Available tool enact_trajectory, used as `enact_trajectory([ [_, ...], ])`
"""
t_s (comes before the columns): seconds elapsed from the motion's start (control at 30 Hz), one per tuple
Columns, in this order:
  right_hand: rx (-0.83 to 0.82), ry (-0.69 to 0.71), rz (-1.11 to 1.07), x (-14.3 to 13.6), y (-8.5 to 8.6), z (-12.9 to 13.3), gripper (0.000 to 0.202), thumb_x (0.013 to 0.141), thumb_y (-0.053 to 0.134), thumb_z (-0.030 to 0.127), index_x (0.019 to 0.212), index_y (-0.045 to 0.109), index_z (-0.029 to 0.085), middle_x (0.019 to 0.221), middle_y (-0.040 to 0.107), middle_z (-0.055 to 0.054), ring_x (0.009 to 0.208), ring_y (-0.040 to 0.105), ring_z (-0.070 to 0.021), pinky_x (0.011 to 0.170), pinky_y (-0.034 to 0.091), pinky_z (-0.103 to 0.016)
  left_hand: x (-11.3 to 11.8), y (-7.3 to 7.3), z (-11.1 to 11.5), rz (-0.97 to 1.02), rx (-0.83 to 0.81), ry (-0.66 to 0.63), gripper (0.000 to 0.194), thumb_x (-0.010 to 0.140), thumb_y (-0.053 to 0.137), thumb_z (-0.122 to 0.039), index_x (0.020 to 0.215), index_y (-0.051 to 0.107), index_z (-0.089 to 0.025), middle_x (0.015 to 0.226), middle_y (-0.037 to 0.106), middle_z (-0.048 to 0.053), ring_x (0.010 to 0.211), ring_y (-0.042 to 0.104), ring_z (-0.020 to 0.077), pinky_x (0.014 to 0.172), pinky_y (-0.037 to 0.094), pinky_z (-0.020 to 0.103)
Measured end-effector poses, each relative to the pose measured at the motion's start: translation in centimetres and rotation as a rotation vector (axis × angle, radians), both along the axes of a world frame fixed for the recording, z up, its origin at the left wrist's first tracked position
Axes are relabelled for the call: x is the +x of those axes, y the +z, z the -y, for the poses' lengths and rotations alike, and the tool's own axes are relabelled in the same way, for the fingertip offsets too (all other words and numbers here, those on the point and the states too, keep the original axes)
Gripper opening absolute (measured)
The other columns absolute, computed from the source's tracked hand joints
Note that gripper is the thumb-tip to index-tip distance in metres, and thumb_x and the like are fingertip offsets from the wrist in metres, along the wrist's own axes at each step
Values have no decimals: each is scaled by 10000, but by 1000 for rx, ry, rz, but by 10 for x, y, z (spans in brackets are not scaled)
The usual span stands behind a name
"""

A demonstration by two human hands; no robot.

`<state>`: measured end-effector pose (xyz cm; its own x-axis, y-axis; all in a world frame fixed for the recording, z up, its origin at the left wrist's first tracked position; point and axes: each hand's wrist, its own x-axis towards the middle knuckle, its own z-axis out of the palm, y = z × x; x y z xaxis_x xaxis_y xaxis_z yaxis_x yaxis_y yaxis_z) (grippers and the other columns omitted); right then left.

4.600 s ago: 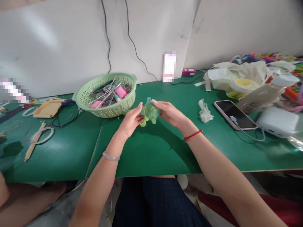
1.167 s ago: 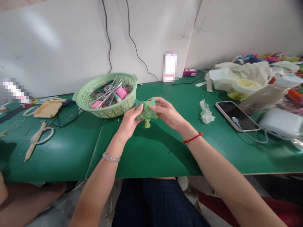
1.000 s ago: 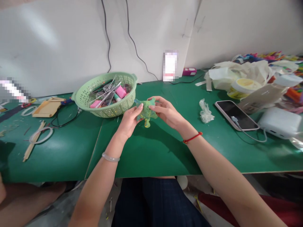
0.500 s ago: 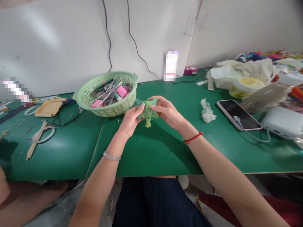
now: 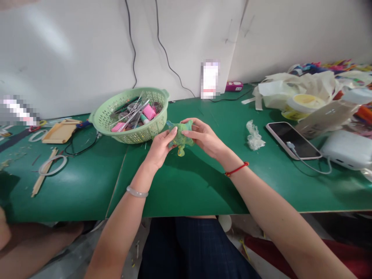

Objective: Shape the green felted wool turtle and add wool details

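A small green-blue figure [image 5: 181, 139] with a yellowish lower end is held above the green table [image 5: 186, 193]. My left hand [image 5: 161, 148] grips its left side, thumb on the front face. On the other side my right hand [image 5: 204, 138] holds it, with thumb and fingers closed on the upper right part. The fingers behind the figure are partly hidden. To the left of the figure, behind my left hand, stands a light green basket [image 5: 130, 135] filled with metal rods, pink blocks and other small items.
Crumpled clear plastic [image 5: 255, 135], a phone [image 5: 293, 140] with a cable, a white box [image 5: 348, 149] and a bottle [image 5: 325, 118] lie to the right. At left are a wooden strip [image 5: 43, 174], white rings and a tan tray [image 5: 60, 131]. Someone's limb shows lower left.
The figure has tilted very slightly between my hands. Both hands keep nearly the same place and hold.
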<state>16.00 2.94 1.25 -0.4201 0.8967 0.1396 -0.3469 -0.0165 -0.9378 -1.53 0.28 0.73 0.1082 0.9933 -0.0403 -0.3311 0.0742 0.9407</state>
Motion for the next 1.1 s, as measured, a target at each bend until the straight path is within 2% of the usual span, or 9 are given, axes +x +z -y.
enact_trajectory([
  [0.43,31,-15,33,1,0,0,445,736,905,329,1092,654,234,838,624,23,826,605,-150,754,518,-297,0,-1,-1,-2,4,14,399,711,930,-545,877,807,-203,877,769,39,866,682,183,748,519,289],
  [0.63,11,14,6,1,0,0,471,718,904,321,1108,651,243,931,676,5,850,622,-153,756,526,-298,1,0,-1,3,-4,30,382,733,914,-544,898,809,-217,904,774,36,876,684,179,718,510,273],
  [0.9,27,6,32,2,0,-1,501,711,908,315,1137,653,242,874,628,19,816,578,-144,720,473,-285,1,1,-1,12,-21,21,391,708,929,-543,890,806,-219,902,770,25,858,667,155,715,508,253],
  [1.1,28,5,45,1,0,-1,523,682,926,347,1125,660,265,818,556,34,789,533,-160,674,437,-303,2,1,-1,7,-18,53,399,733,893,-578,920,794,-240,952,775,26,920,690,189,702,509,273],
])
